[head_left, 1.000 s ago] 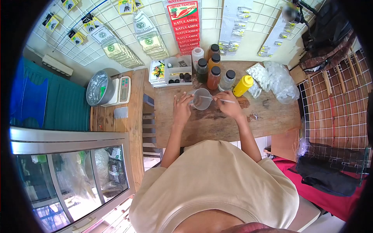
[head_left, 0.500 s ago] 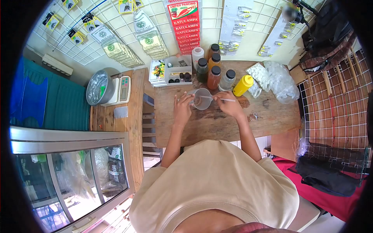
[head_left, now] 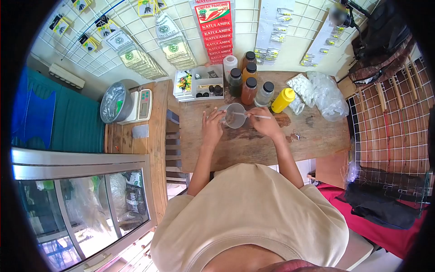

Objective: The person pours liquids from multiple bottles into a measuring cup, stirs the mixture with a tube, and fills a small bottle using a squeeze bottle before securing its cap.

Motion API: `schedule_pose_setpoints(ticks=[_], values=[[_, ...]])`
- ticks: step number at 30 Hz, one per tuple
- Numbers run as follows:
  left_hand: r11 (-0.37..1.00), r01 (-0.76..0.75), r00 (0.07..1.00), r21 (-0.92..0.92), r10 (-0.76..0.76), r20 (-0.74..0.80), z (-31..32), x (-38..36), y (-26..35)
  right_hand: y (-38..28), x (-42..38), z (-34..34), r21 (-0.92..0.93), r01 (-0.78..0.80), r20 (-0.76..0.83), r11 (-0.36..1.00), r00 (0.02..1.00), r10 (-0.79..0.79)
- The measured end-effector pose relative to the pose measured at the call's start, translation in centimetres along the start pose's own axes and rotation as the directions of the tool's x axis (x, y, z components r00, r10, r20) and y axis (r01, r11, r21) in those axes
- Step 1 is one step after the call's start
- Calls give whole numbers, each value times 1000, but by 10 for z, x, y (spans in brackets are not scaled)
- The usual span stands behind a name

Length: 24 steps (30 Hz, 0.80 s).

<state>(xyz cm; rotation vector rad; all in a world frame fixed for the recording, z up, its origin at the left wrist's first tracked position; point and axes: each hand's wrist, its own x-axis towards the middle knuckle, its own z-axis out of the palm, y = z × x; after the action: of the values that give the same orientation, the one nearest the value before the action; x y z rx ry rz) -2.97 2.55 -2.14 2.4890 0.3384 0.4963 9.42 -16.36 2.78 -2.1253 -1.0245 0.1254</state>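
My left hand (head_left: 213, 126) is closed around the left side of a clear plastic cup (head_left: 236, 121) on the wooden table. Between the fingers of my right hand (head_left: 266, 123) is a thin whitish stick (head_left: 262, 117), whose other end reaches into the cup. What lies in the cup is too faint to tell. Just behind it stand a red-brown bottle (head_left: 249, 91), a clear bottle (head_left: 264, 94), a dark green bottle (head_left: 235, 82) and an orange bottle (head_left: 250, 71), all with black caps. A yellow squeeze bottle (head_left: 283, 100) leans beyond my right hand.
A white compartment box (head_left: 200, 83) sits at the table's back left. Plastic bags (head_left: 327, 97) lie at the back right, with small metal pieces (head_left: 296, 135) nearer me. On the left bench are a scale (head_left: 144, 105) and a grey bowl (head_left: 117, 103). Glass case (head_left: 86, 208) at lower left.
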Motion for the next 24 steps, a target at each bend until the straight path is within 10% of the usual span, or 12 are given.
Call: schedule_pose_setpoints(ticks=[2, 14, 17, 20, 24], values=[[1000, -11, 1000, 9, 11, 1, 0, 0, 0, 6, 1, 1, 81, -31, 226, 996, 974, 11], [1000, -6, 1000, 7, 6, 12, 0, 0, 0, -9, 0, -6, -35, -4, -10, 999, 1000, 4], [1000, -15, 1000, 13, 14, 14, 4, 0, -4, -1, 3, -8, 160, -111, 314, 981, 948, 56], [1000, -16, 1000, -3, 16, 4, 1, 1, 1, -5, 1, -2, -32, -5, 43, 999, 999, 6], [1000, -24, 1000, 4, 24, -6, 1, 1, 3, -5, 5, -2, 54, 20, 239, 998, 970, -33]])
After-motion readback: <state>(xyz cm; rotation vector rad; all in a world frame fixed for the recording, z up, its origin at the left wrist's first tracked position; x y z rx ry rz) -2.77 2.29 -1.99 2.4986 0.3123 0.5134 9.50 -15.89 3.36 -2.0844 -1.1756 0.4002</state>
